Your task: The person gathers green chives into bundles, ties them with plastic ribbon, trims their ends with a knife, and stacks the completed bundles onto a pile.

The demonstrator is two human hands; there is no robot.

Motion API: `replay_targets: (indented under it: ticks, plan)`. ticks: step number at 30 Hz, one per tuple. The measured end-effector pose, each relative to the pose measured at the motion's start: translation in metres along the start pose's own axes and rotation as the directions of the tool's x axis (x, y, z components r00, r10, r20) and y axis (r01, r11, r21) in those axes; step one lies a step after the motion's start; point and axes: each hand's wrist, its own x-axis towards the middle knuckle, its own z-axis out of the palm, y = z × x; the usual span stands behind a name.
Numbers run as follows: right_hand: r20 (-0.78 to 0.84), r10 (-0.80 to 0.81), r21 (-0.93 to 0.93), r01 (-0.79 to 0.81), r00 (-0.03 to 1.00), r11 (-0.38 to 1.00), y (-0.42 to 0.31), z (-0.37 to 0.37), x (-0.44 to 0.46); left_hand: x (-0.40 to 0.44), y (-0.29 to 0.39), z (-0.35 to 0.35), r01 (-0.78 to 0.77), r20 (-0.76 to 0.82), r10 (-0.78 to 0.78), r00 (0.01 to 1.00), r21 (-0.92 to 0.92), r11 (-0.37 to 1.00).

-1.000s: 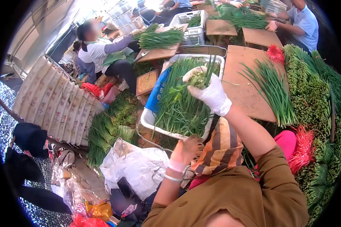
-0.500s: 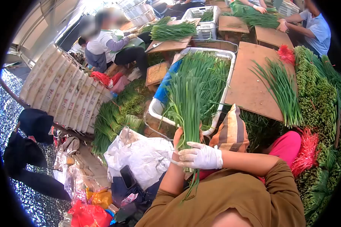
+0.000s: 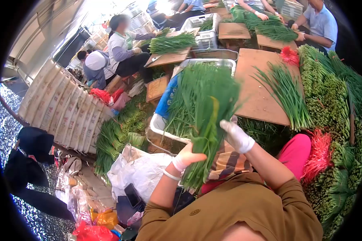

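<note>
Board (image 3: 251, 94): its right edge was overlapped by loose chives (image 3: 291, 96).
Crate (image 3: 155, 123): its near edge was overhung by the bundle.
Bundle of chives (image 3: 207, 124): held upright; judged light, floppy-tipped, easily bruised, best grasped round the firmer lower stems.
Left hand (image 3: 189, 156): clasped low, thumb across; fingers hidden.
Right hand (image 3: 238, 137): gloved, alongside; finger spread and contact unclear.

Wearer's clothing: an olive-brown top (image 3: 233, 201) with loose, creased sleeves ending near the elbows and a small, round, dark emblem (image 3: 194, 211) on the chest. The right hand (image 3: 238, 137) wears a thin white glove (image 3: 242, 141), cuffed at the wrist. Below the left hand (image 3: 189, 156), a pale pink band (image 3: 178, 163) and a narrow white ring (image 3: 171, 175) encircle the wrist. Legwear (image 3: 297, 154): bright pink.
</note>
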Motion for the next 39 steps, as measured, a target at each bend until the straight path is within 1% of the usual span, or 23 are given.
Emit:
replay_targets:
  ticks: [1, 5, 7, 9, 10, 11, 13, 16, 18, 19, 20, 21, 22, 24, 25, 26, 28, 30, 33, 34, 36, 37, 39]
  plan:
    - [-0.086, -0.034, 0.116, 0.044, 0.996, 0.992, -0.003, 0.002, 0.006, 0.001, 0.006, 0.012, -0.018, -0.010, 0.019, 1.000, 0.146, 0.989]
    - [-0.116, 0.023, 0.162, -0.004, 0.993, 0.987, -0.010, -0.025, 0.016, -0.001, -0.008, 0.035, 0.081, -0.139, -0.005, 0.990, 0.548, 0.833]
    - [-0.099, 0.050, 0.123, -0.037, 0.994, 0.992, -0.018, -0.024, 0.008, 0.002, -0.019, 0.041, 0.096, -0.155, -0.009, 0.988, 0.564, 0.820]
    - [-0.031, 0.061, 0.187, -0.054, 0.998, 0.981, -0.022, -0.030, 0.001, 0.004, -0.029, 0.047, 0.047, -0.127, 0.020, 0.992, 0.505, 0.862]
    - [0.003, 0.062, 0.216, -0.062, 0.998, 0.975, -0.024, -0.032, -0.002, 0.005, -0.023, 0.060, -0.007, -0.082, 0.026, 0.996, 0.230, 0.973]
    - [-0.093, 0.061, 0.179, -0.044, 0.994, 0.983, -0.024, -0.033, -0.005, 0.008, -0.035, 0.049, -0.045, -0.083, 0.060, 0.995, 0.177, 0.983]
    - [-0.105, 0.055, 0.232, -0.029, 0.993, 0.972, -0.026, -0.035, -0.012, 0.018, -0.034, 0.045, -0.134, -0.055, 0.138, 0.989, 0.068, 0.989]
    - [-0.142, 0.065, 0.278, -0.023, 0.988, 0.960, -0.035, -0.030, -0.023, 0.022, -0.020, 0.054, -0.015, -0.332, 0.076, 0.940, 0.183, 0.983]
    - [-0.117, 0.039, 0.275, -0.005, 0.992, 0.962, -0.034, -0.038, -0.028, 0.028, -0.032, 0.045, -0.041, -0.414, 0.079, 0.907, 0.100, 0.994]
    - [-0.208, -0.002, 0.248, 0.055, 0.978, 0.967, -0.036, -0.036, -0.029, 0.028, -0.031, 0.041, 0.030, -0.401, 0.017, 0.916, 0.111, 0.993]
    - [-0.196, -0.022, 0.241, 0.070, 0.980, 0.968, -0.036, -0.041, -0.030, 0.027, -0.026, 0.033, 0.099, -0.386, -0.044, 0.921, 0.124, 0.987]
    - [-0.210, -0.019, 0.239, 0.070, 0.977, 0.968, -0.037, -0.041, -0.031, 0.027, -0.025, 0.018, 0.209, -0.346, -0.092, 0.934, 0.318, 0.925]
    - [-0.223, -0.022, 0.235, 0.075, 0.975, 0.969, -0.041, -0.039, -0.032, 0.029, -0.016, 0.008, 0.301, -0.326, -0.122, 0.938, 0.584, 0.754]
    - [-0.229, 0.008, 0.253, 0.052, 0.973, 0.966, -0.057, -0.026, -0.039, 0.033, 0.005, 0.009, 0.283, -0.328, 0.222, 0.918, 0.936, 0.209]
    - [-0.226, 0.024, 0.260, 0.037, 0.974, 0.965, -0.063, -0.022, -0.040, 0.039, 0.012, 0.014, 0.220, -0.349, 0.398, 0.848, 0.916, 0.335]
    - [-0.189, -0.019, 0.217, 0.060, 0.982, 0.974, -0.067, -0.023, -0.036, 0.046, 0.024, 0.019, 0.120, -0.299, 0.417, 0.858, 0.907, 0.403]
    - [-0.108, -0.096, 0.130, 0.110, 0.990, 0.985, -0.074, -0.029, -0.027, 0.069, 0.035, 0.036, -0.151, -0.202, 0.355, 0.913, 0.640, 0.753]
    - [-0.201, -0.104, 0.106, 0.127, 0.974, 0.986, -0.096, -0.016, -0.015, 0.098, 0.048, 0.068, -0.211, -0.057, 0.269, 0.962, 0.472, 0.856]
    - [-0.254, -0.345, -0.178, 0.307, 0.903, 0.935, -0.147, 0.010, -0.011, 0.143, 0.065, 0.085, -0.343, 0.002, 0.426, 0.905, 0.596, 0.726]
    - [-0.221, -0.316, -0.102, 0.301, 0.923, 0.948, -0.163, 0.016, -0.011, 0.156, 0.077, 0.089, -0.366, -0.002, 0.477, 0.879, 0.637, 0.678]
    - [-0.114, -0.507, -0.355, 0.441, 0.855, 0.824, -0.193, 0.023, -0.003, 0.179, 0.095, 0.095, -0.449, 0.013, 0.541, 0.841, 0.573, 0.685]
    - [-0.195, -0.528, -0.405, 0.423, 0.826, 0.811, -0.199, 0.010, 0.010, 0.189, 0.103, 0.098, -0.495, 0.022, 0.579, 0.815, 0.547, 0.675]
    - [-0.133, -0.573, -0.529, 0.431, 0.809, 0.731, -0.208, 0.008, 0.021, 0.214, 0.109, 0.091, -0.541, 0.077, 0.613, 0.787, 0.565, 0.624]
